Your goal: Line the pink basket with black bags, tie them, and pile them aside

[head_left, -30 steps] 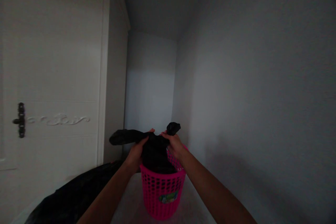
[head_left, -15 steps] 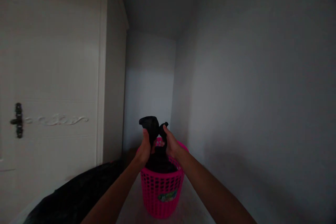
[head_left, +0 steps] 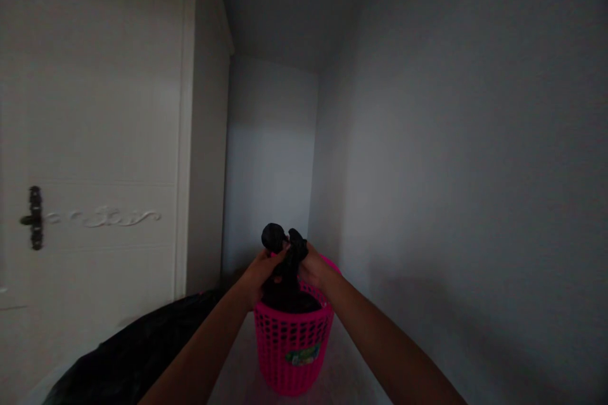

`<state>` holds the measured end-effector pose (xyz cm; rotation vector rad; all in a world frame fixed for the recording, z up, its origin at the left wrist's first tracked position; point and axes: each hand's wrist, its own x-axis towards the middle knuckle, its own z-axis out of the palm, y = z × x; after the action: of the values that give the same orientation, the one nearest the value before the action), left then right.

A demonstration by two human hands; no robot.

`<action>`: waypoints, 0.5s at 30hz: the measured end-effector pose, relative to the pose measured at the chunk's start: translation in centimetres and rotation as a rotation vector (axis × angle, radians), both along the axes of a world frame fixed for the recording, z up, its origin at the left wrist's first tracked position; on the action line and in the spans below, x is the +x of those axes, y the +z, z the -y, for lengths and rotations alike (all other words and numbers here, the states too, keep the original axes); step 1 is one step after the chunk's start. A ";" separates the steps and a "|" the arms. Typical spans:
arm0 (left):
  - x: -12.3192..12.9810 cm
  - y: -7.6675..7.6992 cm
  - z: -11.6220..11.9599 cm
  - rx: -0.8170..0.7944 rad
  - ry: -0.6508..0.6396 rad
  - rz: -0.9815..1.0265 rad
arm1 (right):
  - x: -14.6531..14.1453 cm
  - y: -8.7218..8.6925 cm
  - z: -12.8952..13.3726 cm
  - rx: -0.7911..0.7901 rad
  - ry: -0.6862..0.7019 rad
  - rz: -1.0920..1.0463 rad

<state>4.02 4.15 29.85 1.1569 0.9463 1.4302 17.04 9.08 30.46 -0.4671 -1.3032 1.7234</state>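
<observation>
A pink perforated basket (head_left: 293, 345) with a green label stands in front of me, black material inside it. Above its rim, black plastic-like material (head_left: 287, 266) is bunched up between my hands. My left hand (head_left: 261, 271) grips it from the left, thumb lying across it. From the right, my right hand (head_left: 313, 266) is closed on the same material, its fingertips partly hidden behind it. Two black ends stick up above my hands, close together.
At the lower left lies a large black bag-like heap (head_left: 137, 348). A white cabinet (head_left: 104, 107) with a dark handle (head_left: 35, 218) rises on the left. A grey wall (head_left: 451, 171) runs along the right.
The two black ends have come closer together and lower. My left hand has turned inward, with its thumb now across the material; my right hand has moved slightly.
</observation>
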 end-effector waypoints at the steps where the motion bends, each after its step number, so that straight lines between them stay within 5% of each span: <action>1: -0.2 -0.1 -0.3 0.008 0.013 -0.004 | 0.2 0.2 0.2 -0.005 0.020 0.009; 6: -1.2 -0.7 -1.7 0.094 0.166 -0.110 | 0.8 0.1 1.3 0.031 0.092 0.038; 12: -1.3 -0.4 -1.8 0.250 0.286 -0.282 | -1.0 -1.7 0.0 0.128 -0.360 0.115; 15: -1.3 0.0 -0.9 0.340 0.311 -0.385 | -1.6 -2.2 -1.5 0.085 -0.388 0.124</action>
<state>2.73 5.00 29.85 1.6328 1.2207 1.6971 15.49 10.58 28.21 -0.7347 -1.2698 1.3291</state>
